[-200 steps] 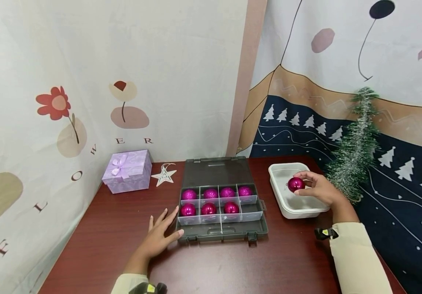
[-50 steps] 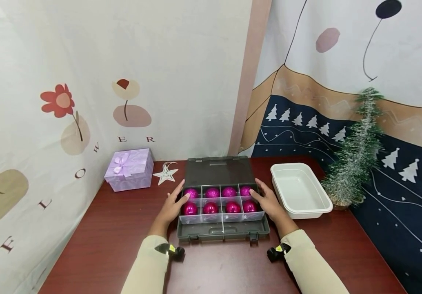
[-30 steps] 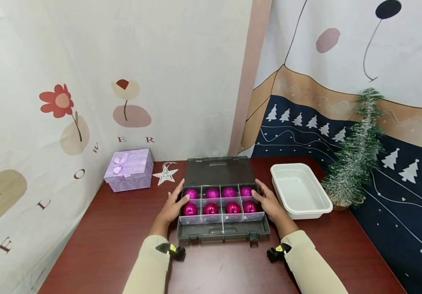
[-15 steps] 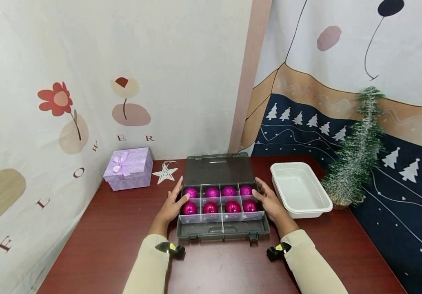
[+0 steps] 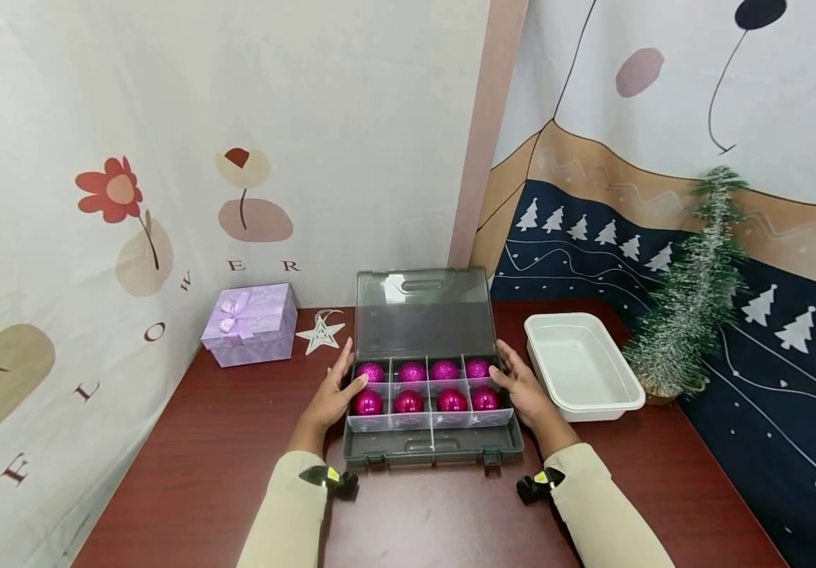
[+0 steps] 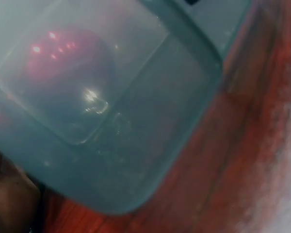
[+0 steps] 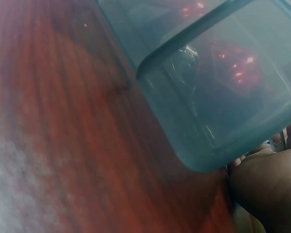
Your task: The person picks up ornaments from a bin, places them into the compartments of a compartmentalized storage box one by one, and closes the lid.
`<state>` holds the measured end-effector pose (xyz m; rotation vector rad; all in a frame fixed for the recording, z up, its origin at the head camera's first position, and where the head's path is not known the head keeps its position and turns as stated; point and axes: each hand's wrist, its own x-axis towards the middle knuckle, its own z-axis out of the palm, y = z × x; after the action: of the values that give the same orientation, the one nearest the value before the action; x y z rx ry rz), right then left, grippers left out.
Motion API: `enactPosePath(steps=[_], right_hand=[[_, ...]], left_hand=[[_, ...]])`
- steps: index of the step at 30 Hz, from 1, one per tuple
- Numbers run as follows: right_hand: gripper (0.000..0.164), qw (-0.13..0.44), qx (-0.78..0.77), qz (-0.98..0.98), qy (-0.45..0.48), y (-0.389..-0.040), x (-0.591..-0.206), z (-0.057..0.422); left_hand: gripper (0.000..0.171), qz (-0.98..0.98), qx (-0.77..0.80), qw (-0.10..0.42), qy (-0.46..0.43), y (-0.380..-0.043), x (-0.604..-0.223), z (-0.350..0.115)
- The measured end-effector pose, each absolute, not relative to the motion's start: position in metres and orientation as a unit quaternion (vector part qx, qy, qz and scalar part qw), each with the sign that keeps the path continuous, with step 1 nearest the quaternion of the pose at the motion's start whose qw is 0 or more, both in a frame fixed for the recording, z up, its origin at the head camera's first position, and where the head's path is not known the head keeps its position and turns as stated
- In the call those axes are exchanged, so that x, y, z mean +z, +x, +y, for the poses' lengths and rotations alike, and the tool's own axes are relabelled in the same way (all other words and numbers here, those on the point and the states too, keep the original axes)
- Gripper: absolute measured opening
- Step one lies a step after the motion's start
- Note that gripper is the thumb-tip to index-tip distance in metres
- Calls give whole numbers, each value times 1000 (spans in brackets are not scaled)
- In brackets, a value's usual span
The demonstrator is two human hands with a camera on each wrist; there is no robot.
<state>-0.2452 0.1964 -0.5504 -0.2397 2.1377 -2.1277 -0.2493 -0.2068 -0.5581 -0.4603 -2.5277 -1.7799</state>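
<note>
A grey see-through compartment box (image 5: 408, 446) lies on the table, its hinged lid (image 5: 425, 315) tilted up at the back. Several glittery magenta Christmas balls (image 5: 411, 371) fill the back row of cells, with several shiny ones (image 5: 408, 402) in the row before it. My left hand (image 5: 326, 402) holds the box's left side, the thumb over the rim. On the right side, my right hand (image 5: 529, 398) grips it likewise. Fingertips outside the walls are partly hidden. Both wrist views show a box corner close up, with a ball blurred through the plastic.
Right of the box stands a white tray (image 5: 584, 412) with nothing in it. Beyond it is a small frosted Christmas tree (image 5: 692, 300). A lilac gift box (image 5: 252, 327) and a white star ornament (image 5: 320, 334) stand at the back left.
Earlier my right hand held a shiny ball over the white tray; that ball now sits in the box's front-row right cell. Both hands moved to the box's sides, and the lid has risen.
</note>
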Motion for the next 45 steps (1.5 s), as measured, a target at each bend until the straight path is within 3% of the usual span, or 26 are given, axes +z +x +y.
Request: enactPosePath(steps=[12,25,32,38,45], right_hand=[[80,47,-708,699,-86,-246,-548,196],[74,28,-665,743,-69,-245,-546,195],[80,16,-629,773,-81,-243,-538,195],[86,0,-583,807,-89,-243,-533,191],[90,-16,-533,840,-102,-241,-525,189]], left_hand=[[96,-805,-578,6,-134,-250,-554,-207],[89,-824,-553,5,-122,-249,-556,-208],[89,-819,-558,7,-133,-250,-550,-207],[91,-818,-558,20,-139,-248,-543,-205],[86,-883,-448,63,-124,-249,-528,-202]])
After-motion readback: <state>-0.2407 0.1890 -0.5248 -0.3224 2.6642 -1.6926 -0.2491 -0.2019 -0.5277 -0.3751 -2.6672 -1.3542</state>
